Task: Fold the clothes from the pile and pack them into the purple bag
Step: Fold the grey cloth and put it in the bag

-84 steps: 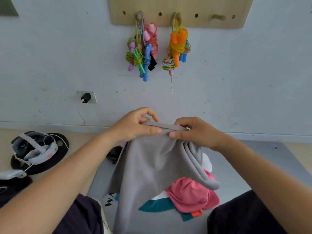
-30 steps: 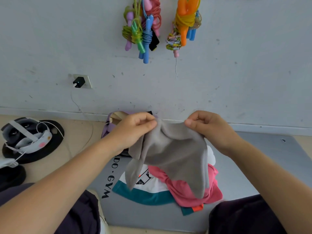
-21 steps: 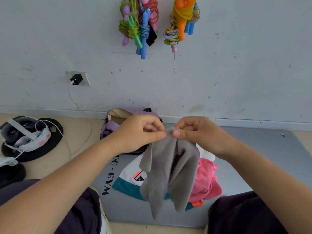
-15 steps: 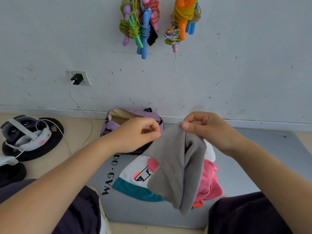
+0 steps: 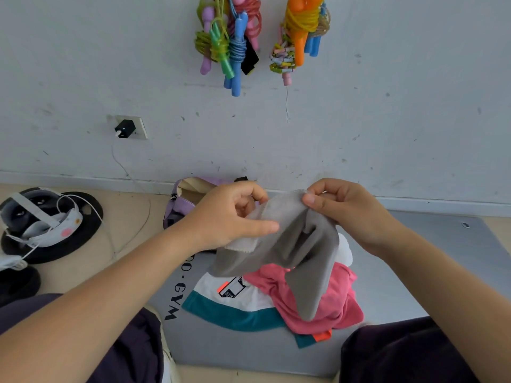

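Observation:
A grey garment (image 5: 293, 244) hangs bunched in the air between both hands. My left hand (image 5: 229, 217) holds its left edge between thumb and fingers, and my right hand (image 5: 343, 208) pinches its top edge. Below it the pile lies on the grey mat (image 5: 414, 286): a pink garment (image 5: 337, 302) on top of a white and teal garment (image 5: 235, 302). The purple bag (image 5: 179, 208) stands open against the wall behind my left hand, which hides most of it.
A headset with white cables (image 5: 41, 219) lies on a black round base at the left on the floor. Coloured jump ropes (image 5: 232, 42) hang on the wall above. A charger (image 5: 124, 128) sits in a wall socket. My knees frame the mat's near edge.
The hands have drawn slightly apart and regripped the grey garment, which now hangs more bunched. My left hand has shifted lower along its left edge. The view has tilted down since the earliest frame.

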The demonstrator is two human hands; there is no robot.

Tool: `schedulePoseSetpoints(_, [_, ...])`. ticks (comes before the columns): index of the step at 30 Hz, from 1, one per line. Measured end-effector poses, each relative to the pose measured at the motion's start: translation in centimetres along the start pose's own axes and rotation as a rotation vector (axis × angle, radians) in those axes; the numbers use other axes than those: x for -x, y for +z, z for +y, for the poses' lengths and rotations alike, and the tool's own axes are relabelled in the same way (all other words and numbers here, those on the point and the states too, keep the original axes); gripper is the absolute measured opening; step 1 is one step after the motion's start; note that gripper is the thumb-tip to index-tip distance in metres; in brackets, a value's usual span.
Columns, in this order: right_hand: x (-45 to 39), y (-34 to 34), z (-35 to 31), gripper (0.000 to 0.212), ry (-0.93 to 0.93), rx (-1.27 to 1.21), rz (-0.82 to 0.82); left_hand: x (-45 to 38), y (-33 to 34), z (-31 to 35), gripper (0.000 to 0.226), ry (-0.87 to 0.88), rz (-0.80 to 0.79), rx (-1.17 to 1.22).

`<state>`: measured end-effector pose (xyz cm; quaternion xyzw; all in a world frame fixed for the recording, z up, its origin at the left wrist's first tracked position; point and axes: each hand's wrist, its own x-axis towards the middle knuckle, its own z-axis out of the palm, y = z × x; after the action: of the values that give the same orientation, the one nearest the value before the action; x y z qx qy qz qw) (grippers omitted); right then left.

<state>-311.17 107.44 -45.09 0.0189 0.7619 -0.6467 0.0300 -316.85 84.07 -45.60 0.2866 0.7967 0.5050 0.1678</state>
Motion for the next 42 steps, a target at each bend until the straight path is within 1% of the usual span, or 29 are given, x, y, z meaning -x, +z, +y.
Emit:
schedulePoseSetpoints(3, [0.0,-0.1,0.0,0.013,0.005,-0.006,0.014,0.1,-0.3,-0.5,0.007,0.022,0.078,-0.090])
schedulePoseSetpoints(4, [0.0,-0.2,0.0,0.017,0.006,-0.011,0.022,0.0,-0.4,-0.6,0.006,0.012,0.103,-0.123])
schedulePoseSetpoints(7, [0.0,-0.4,-0.1,0.032,0.012,0.010,0.051,-0.1,-0.9,-0.7,0.013,-0.017,0.148,-0.146])
schedulePoseSetpoints(10, [-0.1,-0.6,0.2,0.036,0.033,0.021,0.070,0.0,-0.9,-0.7,0.011,-0.012,0.240,-0.113])
schedulePoseSetpoints(12, [-0.2,-0.7,0.4,0.028,0.050,0.024,0.057,-0.1,-0.7,-0.7,0.018,-0.053,0.319,0.039])
schedulePoseSetpoints(14, [-0.3,-0.8,0.6,0.012,0.045,0.038,0.017,-0.2,-0.4,-0.6,0.024,-0.101,0.405,0.250])
schedulePoseSetpoints(15, [-0.2,-0.8,0.7,0.012,0.033,0.058,-0.005,-0.3,-0.5,-0.5,0.025,-0.112,0.449,0.333])
schedulePoseSetpoints(17, [-0.1,-0.8,0.6,0.023,0.006,0.094,-0.047,-0.3,-0.5,-0.3,0.022,-0.113,0.501,0.421])
schedulePoseSetpoints(18, [0.0,-0.6,0.5,0.026,-0.007,0.098,-0.075,-0.3,-0.5,-0.3,0.017,-0.097,0.482,0.403])
schedulePoseSetpoints(19, [0.2,-0.3,0.4,0.027,-0.019,0.089,-0.115,-0.2,-0.5,-0.2,0.012,-0.072,0.423,0.335])
schedulePoseSetpoints(20, [0.3,0.0,0.2,0.026,-0.027,0.069,-0.159,-0.2,-0.3,-0.2,0.018,-0.047,0.327,0.237])
schedulePoseSetpoints(21, [0.5,0.5,0.1,0.024,-0.031,0.041,-0.195,-0.1,-0.1,-0.2,0.032,-0.041,0.205,0.149])
schedulePoseSetpoints(22, [0.7,0.9,0.0,0.020,-0.036,0.013,-0.220,0.1,0.3,-0.1,0.041,-0.048,0.069,0.080])
schedulePoseSetpoints(23, [0.8,1.3,-0.1,0.015,-0.044,-0.013,-0.234,0.3,0.9,0.1,0.039,-0.060,-0.055,0.039])
schedulePoseSetpoints(24, [0.9,1.6,-0.1,0.012,-0.052,-0.034,-0.237,0.3,1.4,0.0,0.026,-0.059,-0.135,0.003])
schedulePoseSetpoints(25, [0.9,1.8,-0.2,0.010,-0.058,-0.046,-0.231,0.4,1.7,0.1,0.010,-0.046,-0.161,-0.033])
schedulePoseSetpoints(26, [0.9,1.9,-0.2,0.011,-0.060,-0.045,-0.215,0.4,1.8,0.1,0.010,-0.030,-0.139,-0.047])
schedulePoseSetpoints(27, [0.8,2.0,-0.2,0.014,-0.057,-0.033,-0.193,0.3,1.6,0.1,0.018,-0.010,-0.087,-0.037])
schedulePoseSetpoints(29, [0.7,1.9,-0.2,0.019,-0.035,-0.005,-0.168,0.0,0.9,0.2,0.025,0.017,0.065,0.007])
schedulePoseSetpoints(32, [0.5,1.3,-0.1,0.018,0.013,0.052,-0.194,-0.6,-0.6,0.0,0.014,0.042,0.337,0.092])
schedulePoseSetpoints(34, [0.3,0.8,0.1,0.022,0.043,0.107,-0.188,-0.8,-1.5,-0.5,0.017,0.023,0.520,0.087])
schedulePoseSetpoints(36, [0.2,0.4,0.1,0.023,0.056,0.116,-0.149,-1.0,-2.2,-1.0,0.018,-0.012,0.664,0.074])
schedulePoseSetpoints(37, [0.2,0.4,0.1,0.022,0.053,0.102,-0.135,-1.0,-2.3,-1.0,0.016,-0.038,0.702,0.076])
schedulePoseSetpoints(38, [0.2,0.4,0.1,0.021,0.046,0.084,-0.134,-1.0,-2.3,-0.9,0.012,-0.060,0.702,0.082])
schedulePoseSetpoints(39, [0.2,0.6,0.0,0.019,0.037,0.062,-0.146,-0.9,-2.0,-0.7,0.009,-0.081,0.657,0.083])
schedulePoseSetpoints(40, [0.3,0.9,0.1,0.017,0.027,0.036,-0.169,-0.8,-1.5,-0.4,0.022,-0.103,0.564,0.071])
schedulePoseSetpoints(41, [0.5,1.2,0.1,0.016,0.016,0.008,-0.198,-0.6,-0.8,-0.3,0.042,-0.124,0.422,0.068])
schedulePoseSetpoints(42, [0.6,1.7,0.1,0.016,0.004,-0.014,-0.226,-0.3,0.0,-0.2,0.056,-0.143,0.265,0.081])
